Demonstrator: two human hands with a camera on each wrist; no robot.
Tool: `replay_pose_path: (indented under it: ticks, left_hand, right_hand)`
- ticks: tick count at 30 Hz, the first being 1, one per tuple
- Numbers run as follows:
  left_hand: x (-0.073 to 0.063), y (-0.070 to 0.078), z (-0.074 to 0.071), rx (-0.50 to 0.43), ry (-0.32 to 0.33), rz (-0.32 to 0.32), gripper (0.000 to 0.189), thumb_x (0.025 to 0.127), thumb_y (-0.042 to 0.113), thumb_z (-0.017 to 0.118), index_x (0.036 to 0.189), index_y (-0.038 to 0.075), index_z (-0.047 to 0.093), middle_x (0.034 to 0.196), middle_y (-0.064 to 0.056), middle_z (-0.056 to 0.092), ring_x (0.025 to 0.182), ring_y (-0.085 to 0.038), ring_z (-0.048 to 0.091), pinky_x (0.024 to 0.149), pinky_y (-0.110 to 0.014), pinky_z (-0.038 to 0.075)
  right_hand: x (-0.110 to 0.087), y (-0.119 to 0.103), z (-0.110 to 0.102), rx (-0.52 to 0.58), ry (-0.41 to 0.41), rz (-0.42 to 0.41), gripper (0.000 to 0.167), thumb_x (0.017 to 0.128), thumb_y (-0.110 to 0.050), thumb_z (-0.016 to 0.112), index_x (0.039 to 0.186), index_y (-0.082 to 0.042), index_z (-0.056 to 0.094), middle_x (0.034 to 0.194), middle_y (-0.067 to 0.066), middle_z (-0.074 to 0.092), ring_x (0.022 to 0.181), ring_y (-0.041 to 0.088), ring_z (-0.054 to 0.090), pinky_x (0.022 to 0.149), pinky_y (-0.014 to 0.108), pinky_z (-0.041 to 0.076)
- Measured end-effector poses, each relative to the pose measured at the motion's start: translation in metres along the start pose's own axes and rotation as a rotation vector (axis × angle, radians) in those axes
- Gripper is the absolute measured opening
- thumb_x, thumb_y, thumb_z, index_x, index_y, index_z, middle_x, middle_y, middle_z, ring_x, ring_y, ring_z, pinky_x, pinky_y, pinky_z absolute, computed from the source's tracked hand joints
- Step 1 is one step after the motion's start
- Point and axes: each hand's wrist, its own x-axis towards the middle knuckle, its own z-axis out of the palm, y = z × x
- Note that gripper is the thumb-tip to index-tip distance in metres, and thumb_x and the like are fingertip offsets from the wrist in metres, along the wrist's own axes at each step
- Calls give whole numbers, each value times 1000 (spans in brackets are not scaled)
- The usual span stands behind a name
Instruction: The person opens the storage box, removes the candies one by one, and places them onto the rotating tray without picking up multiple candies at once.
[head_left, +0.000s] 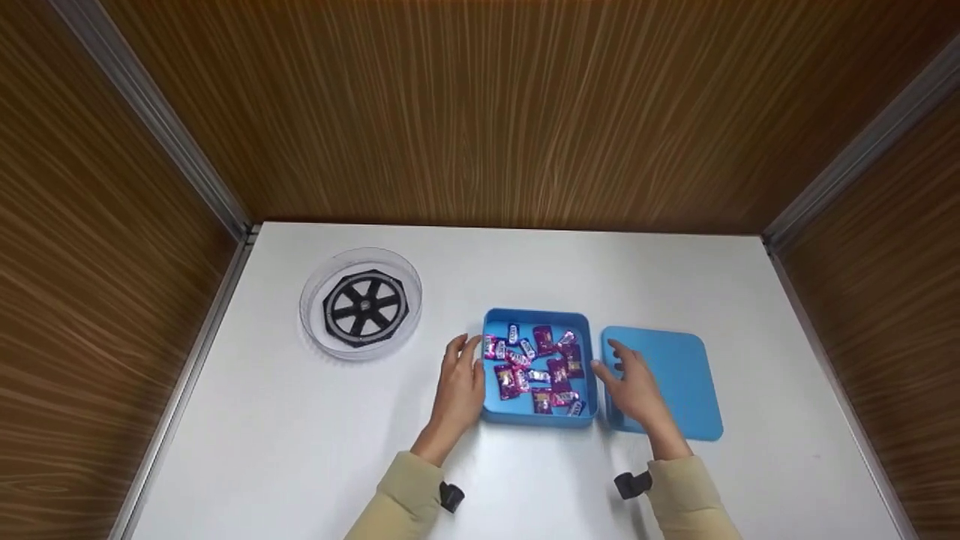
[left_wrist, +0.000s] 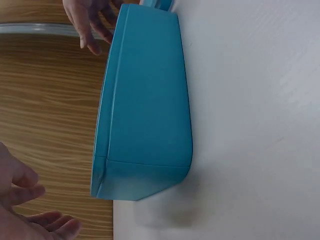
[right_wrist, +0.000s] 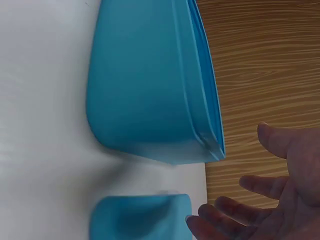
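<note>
In the head view a blue square box [head_left: 538, 421] stands uncovered on the table. Inside it lie several small wrapped candies [head_left: 559, 373] in purple, pink and blue wrappers. My left hand [head_left: 459, 388] is at the box's left side, fingers extended and nothing in its grasp. Over the near-left part of a flat blue lid [head_left: 682, 382], my right hand [head_left: 636, 388] hovers with spread fingers, its thumb beside the box's right wall. The right wrist view shows a gap between those fingers [right_wrist: 265, 186] and the box [right_wrist: 145, 85].
A round clear dish [head_left: 311, 341] with a black spoked wheel-like piece [head_left: 365, 305] in it sits at the back left of the white table [head_left: 247, 435]. Wood-grain panels [head_left: 510, 112] enclose the table at the back and both sides.
</note>
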Motion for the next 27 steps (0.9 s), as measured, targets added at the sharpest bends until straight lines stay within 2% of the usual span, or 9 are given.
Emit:
replay_pose_path:
  ticks: [4,8,14,18,25,27]
  left_hand:
    - [0,-9,-1,-51,-100,-137,44,101,8,49,142,-7,42,139,-29,42,128,-42,45,105,-50,37]
    - [0,-17,2,-109,-190,-203,47,103,9,45,145,-10,36,139,-32,44,125,-43,48,105,-51,38]
    - [-1,-21,5,-137,-269,-206,46,100,2,44,143,-13,37,133,-33,50,122,-41,52,103,-49,41]
    - [-2,-22,6,-149,-287,-211,46,98,0,45,143,-12,38,133,-32,51,123,-40,52,102,-47,42]
    - [-1,-23,7,-183,-316,-228,46,100,2,48,143,-10,39,133,-28,54,121,-35,55,101,-44,44]
    - [-1,-23,7,-189,-326,-238,45,100,2,47,143,-10,39,135,-27,53,124,-34,53,102,-44,43]
  right_hand:
    - [0,2,8,34,-34,16,64,103,-30,52,150,6,28,139,34,43,123,50,47,98,61,40]
    - [1,6,14,68,-73,59,62,104,-27,48,152,3,23,143,31,42,128,48,44,102,59,38]
    - [2,9,21,170,-72,89,55,106,-24,44,153,-1,27,146,30,39,131,49,39,102,56,39]
    - [3,10,24,231,-59,90,51,106,-20,43,152,-1,31,145,31,39,129,49,42,99,55,43]
    - [4,12,25,252,-43,108,49,105,-15,42,151,-3,33,144,31,40,134,48,36,109,57,29]
    - [5,11,26,274,-46,121,49,104,-14,42,152,-4,33,145,31,39,134,48,36,108,57,30]
